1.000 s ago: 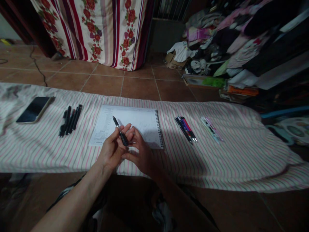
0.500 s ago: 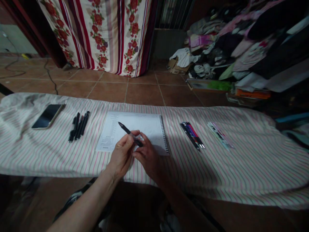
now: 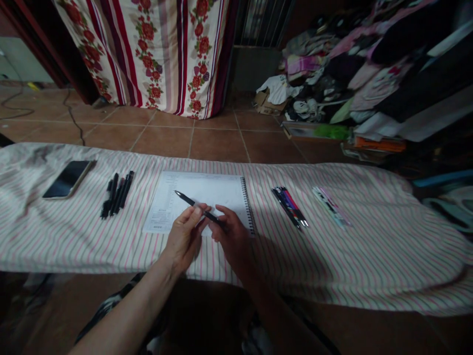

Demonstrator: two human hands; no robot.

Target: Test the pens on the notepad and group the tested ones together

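A black pen [image 3: 185, 198] slants above an open spiral notebook [image 3: 212, 182], its tip pointing to the upper left. My left hand [image 3: 184, 235] pinches the pen around its middle between thumb and fingers. At the lower end of the pen, my right hand [image 3: 235, 240] closes its thumb and fingers on the barrel, with the index finger raised a little. Both hands hover over the near edge of the notebook. Faint printed lines run down the left side of the page, and the binding is on the right.
A striped cloth [image 3: 354, 266] covers the table. Left of the notebook lie several black pens [image 3: 117, 195] and a phone [image 3: 68, 180]. To the right are a group of dark and coloured pens [image 3: 290, 207] and some pastel pens [image 3: 330, 207]. Beyond are a flowered curtain [image 3: 170, 59] and piled clothes [image 3: 332, 74].
My right hand has moved slightly right and toward me along the pen and now grips its lower end. More of the barrel shows between my hands. The view has shifted slightly.
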